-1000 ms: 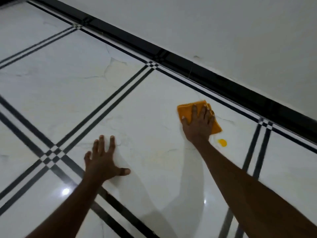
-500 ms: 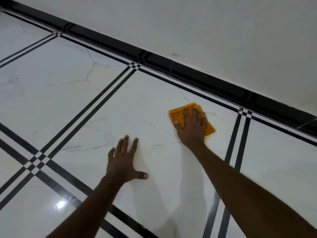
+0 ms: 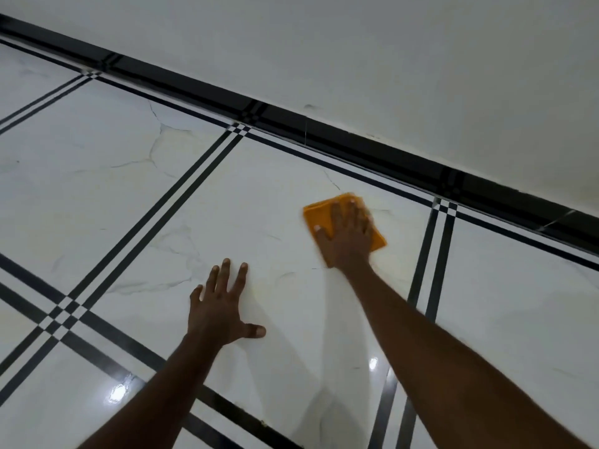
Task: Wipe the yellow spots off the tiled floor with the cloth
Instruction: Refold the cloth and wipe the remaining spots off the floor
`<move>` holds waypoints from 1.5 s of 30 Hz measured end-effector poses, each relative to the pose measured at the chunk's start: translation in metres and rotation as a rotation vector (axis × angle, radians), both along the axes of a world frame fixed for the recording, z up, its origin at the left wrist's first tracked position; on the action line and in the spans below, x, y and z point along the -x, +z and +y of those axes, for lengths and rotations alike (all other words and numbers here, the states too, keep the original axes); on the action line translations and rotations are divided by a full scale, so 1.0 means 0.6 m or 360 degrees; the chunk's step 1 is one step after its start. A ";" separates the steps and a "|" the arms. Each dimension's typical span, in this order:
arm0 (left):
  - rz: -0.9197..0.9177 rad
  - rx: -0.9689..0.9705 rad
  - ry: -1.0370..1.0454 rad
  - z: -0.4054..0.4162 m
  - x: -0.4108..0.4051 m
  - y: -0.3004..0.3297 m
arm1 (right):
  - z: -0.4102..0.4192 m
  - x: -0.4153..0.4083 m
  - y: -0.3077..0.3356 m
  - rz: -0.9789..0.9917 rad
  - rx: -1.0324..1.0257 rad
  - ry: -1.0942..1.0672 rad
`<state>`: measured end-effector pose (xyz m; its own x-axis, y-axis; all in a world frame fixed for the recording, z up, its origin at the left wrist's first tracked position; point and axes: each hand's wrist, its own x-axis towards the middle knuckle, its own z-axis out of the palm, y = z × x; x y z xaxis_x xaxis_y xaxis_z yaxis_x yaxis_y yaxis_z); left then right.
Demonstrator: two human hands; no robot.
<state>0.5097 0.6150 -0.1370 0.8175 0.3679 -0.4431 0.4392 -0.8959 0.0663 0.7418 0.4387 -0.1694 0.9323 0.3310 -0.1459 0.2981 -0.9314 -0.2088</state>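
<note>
The floor (image 3: 136,202) is glossy, smooth white marble-look tile with thin grey veins and black inlay strips, mirroring lamp glare. The cloth (image 3: 319,215) is soft orange fabric, matt. The wall (image 3: 389,59) looks matt white.

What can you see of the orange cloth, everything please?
The orange cloth looks like soft fabric folded into a rough square, lying flat on the white marble-look tiled floor, turned so one corner points toward the black skirting. The right hand presses flat on it with fingers spread and straight, covering its middle; only its left side, far edge and right corner show. Its far edge is motion-blurred. No yellow spot is visible around it. The left hand rests apart on the same tile.
</note>
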 end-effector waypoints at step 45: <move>-0.0106 0.0122 0.0153 0.129 0.171 0.002 | 0.143 0.169 -0.017 -0.0171 -0.0038 0.0464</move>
